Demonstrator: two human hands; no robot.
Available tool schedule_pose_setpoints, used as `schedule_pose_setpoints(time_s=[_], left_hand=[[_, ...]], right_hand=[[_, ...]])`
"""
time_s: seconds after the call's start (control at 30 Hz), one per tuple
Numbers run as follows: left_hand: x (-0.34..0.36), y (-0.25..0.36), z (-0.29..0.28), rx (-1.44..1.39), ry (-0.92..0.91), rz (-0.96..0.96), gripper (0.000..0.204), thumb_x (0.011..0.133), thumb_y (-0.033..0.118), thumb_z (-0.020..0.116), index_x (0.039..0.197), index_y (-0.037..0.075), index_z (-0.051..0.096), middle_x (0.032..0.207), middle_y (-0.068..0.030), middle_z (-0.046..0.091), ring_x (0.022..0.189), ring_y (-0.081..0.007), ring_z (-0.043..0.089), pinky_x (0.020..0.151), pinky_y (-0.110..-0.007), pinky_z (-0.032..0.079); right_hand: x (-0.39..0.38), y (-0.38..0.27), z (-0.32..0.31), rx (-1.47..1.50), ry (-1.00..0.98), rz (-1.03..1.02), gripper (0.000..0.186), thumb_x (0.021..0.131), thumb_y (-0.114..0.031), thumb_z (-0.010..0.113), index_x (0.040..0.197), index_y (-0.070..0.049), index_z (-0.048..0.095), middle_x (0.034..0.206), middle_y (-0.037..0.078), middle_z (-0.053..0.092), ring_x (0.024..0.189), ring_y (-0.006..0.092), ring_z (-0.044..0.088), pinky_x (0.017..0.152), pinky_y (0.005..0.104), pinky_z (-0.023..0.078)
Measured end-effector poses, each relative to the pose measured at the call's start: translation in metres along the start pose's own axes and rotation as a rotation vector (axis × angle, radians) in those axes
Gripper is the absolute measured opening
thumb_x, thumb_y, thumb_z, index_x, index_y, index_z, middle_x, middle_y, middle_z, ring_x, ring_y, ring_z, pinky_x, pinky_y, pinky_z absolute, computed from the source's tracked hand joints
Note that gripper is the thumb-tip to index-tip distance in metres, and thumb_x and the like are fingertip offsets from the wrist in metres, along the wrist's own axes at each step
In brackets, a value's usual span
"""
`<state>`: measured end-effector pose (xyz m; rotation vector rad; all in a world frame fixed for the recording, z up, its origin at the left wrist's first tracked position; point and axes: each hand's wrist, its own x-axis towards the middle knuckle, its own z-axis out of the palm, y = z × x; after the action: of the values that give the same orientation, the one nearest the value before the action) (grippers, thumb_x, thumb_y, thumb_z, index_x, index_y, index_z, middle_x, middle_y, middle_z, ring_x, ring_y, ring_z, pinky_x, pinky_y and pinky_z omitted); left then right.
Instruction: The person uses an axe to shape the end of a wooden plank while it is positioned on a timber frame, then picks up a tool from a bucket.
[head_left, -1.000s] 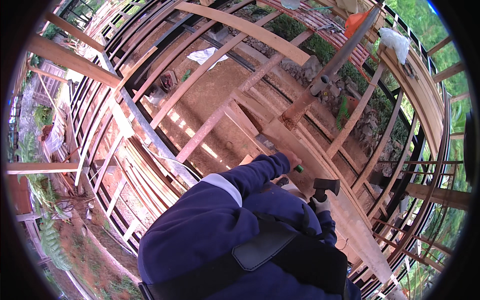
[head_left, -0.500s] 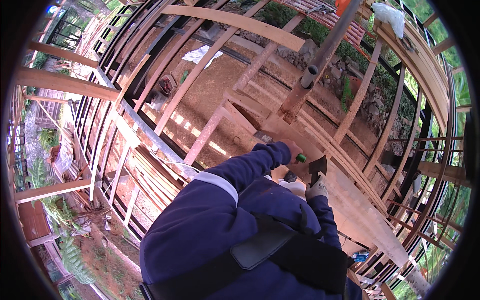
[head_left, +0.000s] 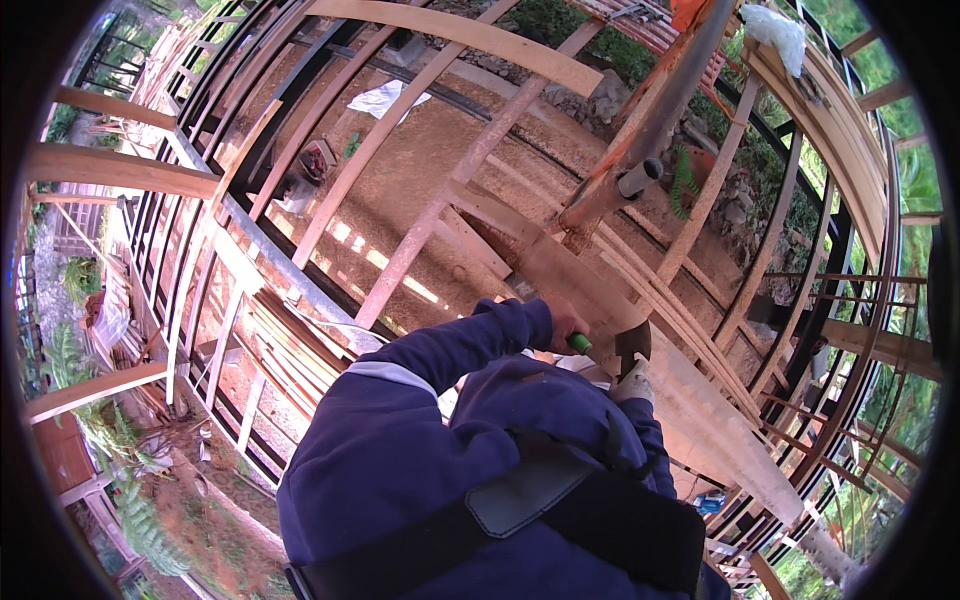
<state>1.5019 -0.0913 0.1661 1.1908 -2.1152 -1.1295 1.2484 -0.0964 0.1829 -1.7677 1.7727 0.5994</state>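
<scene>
My left hand (head_left: 568,322) is bare and closed around a green handle (head_left: 580,343), whose end sticks out toward me; the rest of that tool is hidden. To its right my right hand (head_left: 633,382), in a pale grey glove, grips a dark flat tool with a flared blade (head_left: 632,341). The blade points away from me; its exact kind is unclear. Both hands are in front of my torso, over a broad tan beam (head_left: 690,410) that runs from far left to near right. A gap separates the green handle from the blade.
A rusty steel post with a short pipe stub (head_left: 640,178) rises beyond the hands. Open joists (head_left: 425,235) cross above a dirt floor. Thin planks (head_left: 290,350) are stacked at the left, and long boards (head_left: 830,130) at the far right. A blue object (head_left: 710,501) lies at lower right.
The view has shifted slightly. My left hand with the green handle has come nearer to me and a little left, away from the blade. My right hand keeps its grip.
</scene>
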Motion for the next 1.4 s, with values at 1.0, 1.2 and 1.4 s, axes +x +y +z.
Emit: schedule_pose_setpoints(time_s=[1.0, 1.2, 1.4], left_hand=[[0.030, -0.019, 0.020, 0.325, -0.308, -0.244, 0.022, 0.067, 0.029, 0.066, 0.086, 0.020, 0.062, 0.081, -0.0097, 0.065, 0.079, -0.0328, 0.063, 0.066, -0.045, 0.050], [0.020, -0.025, 0.017, 0.230, -0.233, -0.181, 0.017, 0.066, 0.028, 0.065, 0.078, 0.018, 0.060, 0.073, -0.0099, 0.062, 0.073, -0.0330, 0.061, 0.063, -0.046, 0.048], [0.011, -0.020, 0.007, 0.180, -0.170, -0.124, 0.017, 0.063, 0.026, 0.067, 0.075, 0.017, 0.060, 0.070, -0.0097, 0.061, 0.072, -0.0332, 0.061, 0.062, -0.045, 0.047]], right_hand=[[0.002, 0.000, 0.001, 0.042, -0.006, -0.023, 0.067, 0.078, -0.022, 0.059, 0.133, -0.009, 0.022, 0.097, 0.024, 0.062, 0.091, 0.0385, 0.061, 0.081, 0.0448, 0.047], [0.014, 0.002, 0.000, 0.044, 0.000, -0.058, 0.067, 0.076, -0.023, 0.059, 0.130, -0.006, 0.023, 0.097, 0.027, 0.061, 0.091, 0.0396, 0.060, 0.080, 0.0459, 0.047], [0.014, -0.002, -0.015, 0.037, -0.123, 0.005, 0.068, 0.077, -0.023, 0.061, 0.133, -0.010, 0.024, 0.103, 0.024, 0.060, 0.094, 0.0368, 0.061, 0.081, 0.0439, 0.047]])
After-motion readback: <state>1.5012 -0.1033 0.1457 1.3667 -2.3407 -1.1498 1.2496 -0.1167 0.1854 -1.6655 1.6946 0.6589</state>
